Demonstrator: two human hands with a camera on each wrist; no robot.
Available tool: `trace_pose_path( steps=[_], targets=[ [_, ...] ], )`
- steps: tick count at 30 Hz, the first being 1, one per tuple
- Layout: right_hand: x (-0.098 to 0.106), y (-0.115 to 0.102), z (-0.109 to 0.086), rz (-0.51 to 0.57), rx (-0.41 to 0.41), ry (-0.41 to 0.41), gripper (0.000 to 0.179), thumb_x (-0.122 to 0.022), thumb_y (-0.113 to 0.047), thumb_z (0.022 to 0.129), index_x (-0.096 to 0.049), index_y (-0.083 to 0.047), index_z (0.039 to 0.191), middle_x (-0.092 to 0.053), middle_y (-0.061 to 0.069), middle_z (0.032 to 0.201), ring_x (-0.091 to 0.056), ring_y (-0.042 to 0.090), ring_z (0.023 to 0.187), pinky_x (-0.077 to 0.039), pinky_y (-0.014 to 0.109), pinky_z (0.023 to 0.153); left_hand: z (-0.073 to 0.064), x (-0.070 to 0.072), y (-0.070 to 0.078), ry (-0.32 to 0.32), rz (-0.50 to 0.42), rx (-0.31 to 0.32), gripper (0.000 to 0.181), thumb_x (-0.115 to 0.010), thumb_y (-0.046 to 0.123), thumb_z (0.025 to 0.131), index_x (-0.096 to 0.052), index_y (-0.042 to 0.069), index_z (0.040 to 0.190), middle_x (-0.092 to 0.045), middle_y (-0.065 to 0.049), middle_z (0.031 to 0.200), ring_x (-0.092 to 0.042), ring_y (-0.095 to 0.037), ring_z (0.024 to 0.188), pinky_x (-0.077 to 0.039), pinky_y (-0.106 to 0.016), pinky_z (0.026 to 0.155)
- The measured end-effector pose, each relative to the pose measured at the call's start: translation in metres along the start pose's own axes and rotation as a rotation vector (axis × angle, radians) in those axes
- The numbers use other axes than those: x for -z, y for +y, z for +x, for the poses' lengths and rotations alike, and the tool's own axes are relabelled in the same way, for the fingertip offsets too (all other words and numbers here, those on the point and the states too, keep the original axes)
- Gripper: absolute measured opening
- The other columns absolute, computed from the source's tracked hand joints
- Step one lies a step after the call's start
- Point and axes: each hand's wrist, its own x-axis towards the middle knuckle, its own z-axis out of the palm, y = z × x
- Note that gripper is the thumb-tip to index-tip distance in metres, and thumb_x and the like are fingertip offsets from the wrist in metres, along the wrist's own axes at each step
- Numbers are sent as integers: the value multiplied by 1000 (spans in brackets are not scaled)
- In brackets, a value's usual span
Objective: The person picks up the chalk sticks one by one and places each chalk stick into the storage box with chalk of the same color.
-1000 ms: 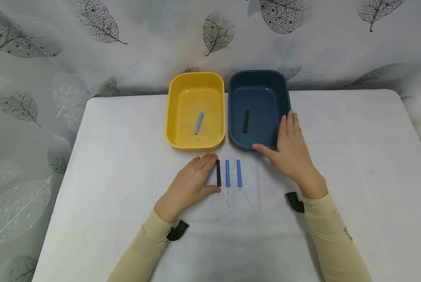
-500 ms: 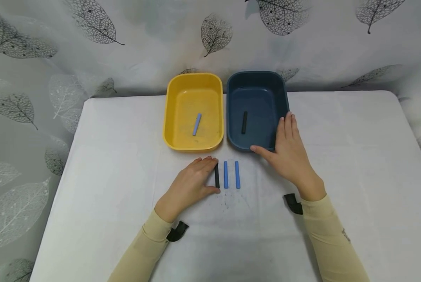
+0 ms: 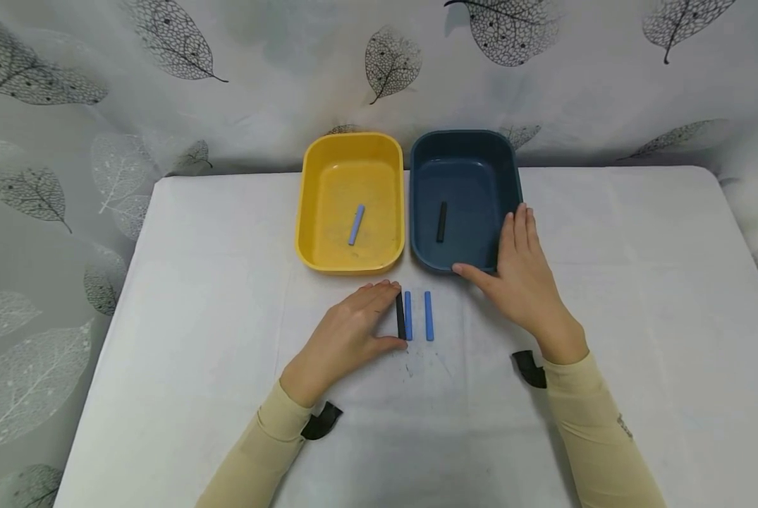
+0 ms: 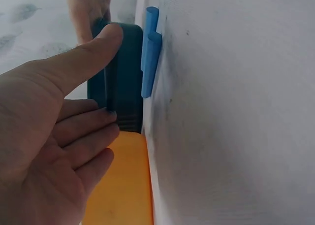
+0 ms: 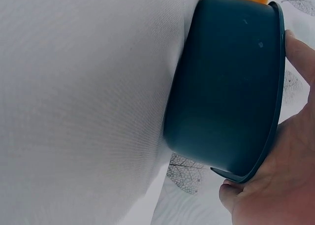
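My left hand (image 3: 347, 328) pinches a black chalk stick (image 3: 400, 316) by its two ends, between thumb and fingertips. In the left wrist view the black stick (image 4: 111, 84) appears raised off the cloth. Two blue chalk sticks, a nearer one (image 3: 408, 316) and a farther one (image 3: 429, 316), lie side by side on the cloth to its right. My right hand (image 3: 527, 289) rests at the near right corner of the dark blue bin (image 3: 419, 247), fingers straight along its side and thumb on the front rim (image 5: 281, 87).
A yellow bin (image 3: 309, 247) with one light blue chalk stick (image 3: 356, 225) stands left of the blue bin, which holds one black stick (image 3: 441, 222). White cloth (image 3: 214, 296) covers the table. A leaf-patterned curtain (image 3: 290, 85) hangs behind.
My left hand has shifted slightly right with the black chalk stick, which now sits close against the nearer blue one in the head view. The right hand stays at the blue bin.
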Motion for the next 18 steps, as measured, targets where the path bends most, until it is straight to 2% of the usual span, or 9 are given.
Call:
trace_pose_path(
  steps=[9, 18],
  targets=[
    [1, 0, -1, -1, 7, 5, 120, -56, -71, 92, 6, 8, 158, 21, 21, 167, 19, 38, 157, -3, 57, 128, 6, 4, 7, 75, -32, -22, 83, -92, 36, 75, -57, 4, 144, -61, -11, 146, -57, -22, 137, -43, -35, 116],
    [1, -1, 0, 0, 10, 12, 121, -57, -71, 92, 5, 9, 158, 19, 23, 167, 17, 39, 157, -4, 58, 128, 16, 8, 10, 173, -31, -91, 84, -90, 36, 76, -55, 0, 144, -59, -13, 147, -57, -24, 136, -45, -35, 114]
  ],
)
